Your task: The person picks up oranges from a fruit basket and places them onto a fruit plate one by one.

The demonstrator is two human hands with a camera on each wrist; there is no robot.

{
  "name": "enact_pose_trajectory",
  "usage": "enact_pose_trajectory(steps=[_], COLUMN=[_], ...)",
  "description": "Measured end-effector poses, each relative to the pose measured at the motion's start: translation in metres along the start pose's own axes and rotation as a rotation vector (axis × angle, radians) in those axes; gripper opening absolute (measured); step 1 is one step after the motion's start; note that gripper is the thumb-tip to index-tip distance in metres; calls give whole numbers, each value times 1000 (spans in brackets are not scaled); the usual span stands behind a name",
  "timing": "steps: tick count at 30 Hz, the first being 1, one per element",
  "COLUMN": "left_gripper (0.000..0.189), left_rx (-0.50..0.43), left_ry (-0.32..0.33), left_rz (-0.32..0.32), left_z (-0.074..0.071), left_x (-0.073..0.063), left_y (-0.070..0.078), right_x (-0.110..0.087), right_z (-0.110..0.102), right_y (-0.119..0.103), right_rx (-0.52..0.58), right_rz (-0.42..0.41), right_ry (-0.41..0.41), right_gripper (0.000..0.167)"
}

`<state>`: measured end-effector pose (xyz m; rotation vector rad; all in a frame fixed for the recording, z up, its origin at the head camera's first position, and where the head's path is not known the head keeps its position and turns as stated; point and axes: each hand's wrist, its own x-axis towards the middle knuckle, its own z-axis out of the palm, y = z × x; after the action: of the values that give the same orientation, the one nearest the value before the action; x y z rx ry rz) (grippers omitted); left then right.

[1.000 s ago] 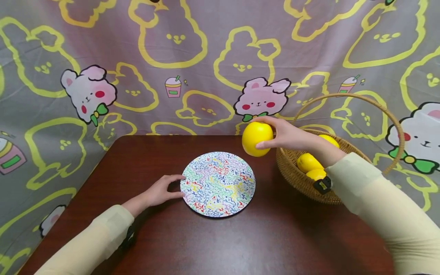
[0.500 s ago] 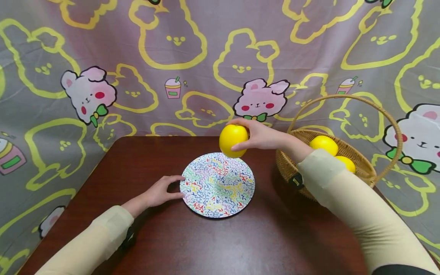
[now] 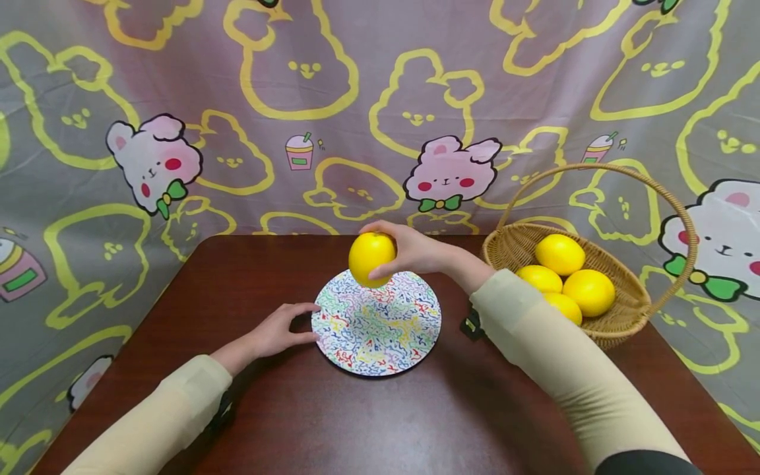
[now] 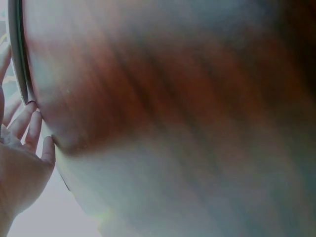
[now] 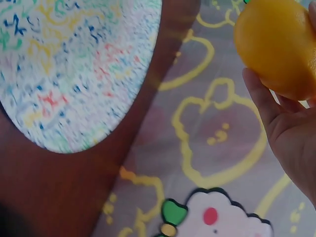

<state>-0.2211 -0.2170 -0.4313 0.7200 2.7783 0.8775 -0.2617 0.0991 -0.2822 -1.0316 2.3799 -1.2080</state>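
Observation:
In the head view my right hand (image 3: 412, 249) holds a yellow lemon (image 3: 369, 258) between thumb and fingers, above the far edge of a round flat board (image 3: 380, 336). The board is white with multicoloured squiggles and lies on the table. The right wrist view shows the lemon (image 5: 276, 47) resting against the fingers, apart from the board (image 5: 74, 103). My left hand (image 3: 279, 331) is at the board's left rim, thumb and forefinger spread and touching it. In the left wrist view, the fingertips of the left hand (image 4: 24, 163) meet the edge.
A wicker basket (image 3: 632, 300) with a tall arched handle stands on the right, holding several lemons (image 3: 588, 292). The dark brown table (image 3: 285, 422) ends at a patterned cloth (image 3: 356, 79) behind it.
My right hand has carried the lemon left and down, from beside the basket to over the board's far part. The right arm uncovers more lemons in the basket. The left hand stays put.

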Motion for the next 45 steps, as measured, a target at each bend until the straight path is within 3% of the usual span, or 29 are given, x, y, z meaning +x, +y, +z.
enact_pose_trajectory(steps=[7, 18, 26, 33, 45], left_gripper=[65, 65, 65, 65, 64], left_rx=[3, 0, 1, 11, 10], left_ry=[-11, -4, -8, -7, 0], left_rz=[-23, -12, -22, -27, -21], left_z=[1, 1, 0, 1, 1], left_x=[2, 0, 1, 1, 2], left_y=[0, 0, 1, 0, 0], right_x=[7, 15, 19, 31, 38], right_z=[19, 33, 39, 44, 48], right_y=[19, 38, 52, 70, 82], right_rx=[-5, -9, 27, 42, 53], right_rz=[38, -7, 28, 71, 163], right_ry=[49, 103, 137, 134, 119], right_gripper=[72, 72, 70, 67, 66])
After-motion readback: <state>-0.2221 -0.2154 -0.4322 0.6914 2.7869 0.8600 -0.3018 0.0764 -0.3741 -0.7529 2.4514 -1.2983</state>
